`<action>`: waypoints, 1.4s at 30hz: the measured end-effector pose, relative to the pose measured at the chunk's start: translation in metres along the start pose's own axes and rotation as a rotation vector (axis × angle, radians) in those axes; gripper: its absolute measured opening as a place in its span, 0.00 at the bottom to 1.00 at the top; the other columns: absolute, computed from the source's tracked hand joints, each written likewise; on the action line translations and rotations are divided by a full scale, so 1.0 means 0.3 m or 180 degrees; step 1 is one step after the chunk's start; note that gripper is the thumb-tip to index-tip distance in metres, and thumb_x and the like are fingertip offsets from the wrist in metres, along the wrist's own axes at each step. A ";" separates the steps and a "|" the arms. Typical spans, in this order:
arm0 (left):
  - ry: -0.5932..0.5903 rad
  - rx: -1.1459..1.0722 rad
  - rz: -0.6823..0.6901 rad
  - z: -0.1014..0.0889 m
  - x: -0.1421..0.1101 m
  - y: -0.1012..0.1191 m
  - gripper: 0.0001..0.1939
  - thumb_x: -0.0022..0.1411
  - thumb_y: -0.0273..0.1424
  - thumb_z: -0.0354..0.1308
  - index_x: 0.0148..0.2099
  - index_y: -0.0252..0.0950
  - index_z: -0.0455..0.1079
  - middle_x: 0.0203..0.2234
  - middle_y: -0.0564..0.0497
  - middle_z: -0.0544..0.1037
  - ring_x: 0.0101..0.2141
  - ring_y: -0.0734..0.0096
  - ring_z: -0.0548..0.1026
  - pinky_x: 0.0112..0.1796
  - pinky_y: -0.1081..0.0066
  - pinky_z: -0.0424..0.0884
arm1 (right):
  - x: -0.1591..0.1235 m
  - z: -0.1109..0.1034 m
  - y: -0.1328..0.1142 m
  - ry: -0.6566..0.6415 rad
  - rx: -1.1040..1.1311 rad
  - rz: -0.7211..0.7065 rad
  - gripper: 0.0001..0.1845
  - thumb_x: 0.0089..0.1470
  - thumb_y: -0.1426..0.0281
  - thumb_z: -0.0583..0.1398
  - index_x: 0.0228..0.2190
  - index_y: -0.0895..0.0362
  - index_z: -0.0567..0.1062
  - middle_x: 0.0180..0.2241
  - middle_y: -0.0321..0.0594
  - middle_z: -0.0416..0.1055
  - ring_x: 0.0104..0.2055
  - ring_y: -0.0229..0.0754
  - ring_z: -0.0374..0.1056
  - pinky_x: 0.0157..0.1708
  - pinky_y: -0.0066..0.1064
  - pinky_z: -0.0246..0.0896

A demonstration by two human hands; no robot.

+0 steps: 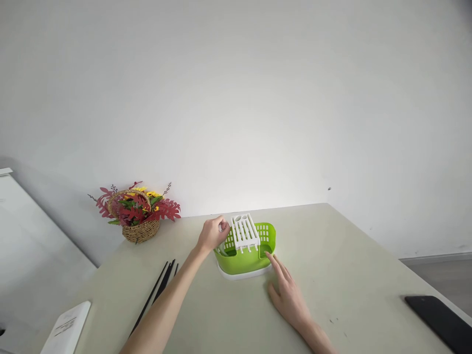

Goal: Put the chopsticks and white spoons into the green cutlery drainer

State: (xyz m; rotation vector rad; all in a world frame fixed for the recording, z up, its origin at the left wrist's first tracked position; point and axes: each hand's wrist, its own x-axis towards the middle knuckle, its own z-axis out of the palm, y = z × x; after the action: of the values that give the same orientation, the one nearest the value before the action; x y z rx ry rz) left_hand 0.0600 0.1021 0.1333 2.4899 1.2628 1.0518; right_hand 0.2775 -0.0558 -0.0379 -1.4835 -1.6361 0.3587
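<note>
Forearms [160,309] reach over the counter [354,275]. The left hand [214,233] curls its fingers at the green rack's [239,264] left end; their grip is unclear. The right hand [287,295] extends its fingers, slightly parted, at the front right rim. Counter surface stretches between the rack and a black phone [438,317] near the right edge.
</note>
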 end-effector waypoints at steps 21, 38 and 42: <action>0.1687 -0.1318 -0.2255 -0.323 0.069 -0.268 0.11 0.46 0.38 0.53 0.23 0.43 0.53 0.16 0.59 0.59 0.20 0.73 0.62 0.23 0.71 0.61 | -0.007 -0.008 0.001 0.0003 0.0017 0.0018 0.42 0.60 0.75 0.52 0.71 0.40 0.49 0.71 0.37 0.56 0.73 0.47 0.52 0.68 0.46 0.58; -0.1360 -0.0593 -0.1694 -0.150 -0.321 -0.377 0.14 0.45 0.35 0.54 0.22 0.40 0.49 0.18 0.61 0.49 0.24 0.76 0.51 0.28 0.72 0.45 | -0.009 -0.018 0.002 -0.0075 0.0025 0.0064 0.41 0.61 0.73 0.52 0.72 0.41 0.48 0.71 0.37 0.55 0.73 0.47 0.51 0.68 0.48 0.57; -0.1539 -0.0465 -0.1440 -0.125 -0.342 -0.364 0.13 0.49 0.36 0.53 0.23 0.40 0.51 0.19 0.60 0.53 0.24 0.75 0.53 0.28 0.72 0.48 | -0.009 -0.019 0.004 -0.0050 0.0016 0.0049 0.42 0.61 0.74 0.52 0.72 0.40 0.49 0.72 0.36 0.55 0.74 0.47 0.51 0.68 0.46 0.57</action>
State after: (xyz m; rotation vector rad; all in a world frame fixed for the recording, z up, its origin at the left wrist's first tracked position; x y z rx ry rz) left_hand -0.0758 0.0872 0.0612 2.0282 1.4212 0.3874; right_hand 0.2822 -0.0599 -0.0365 -1.4937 -1.6360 0.3836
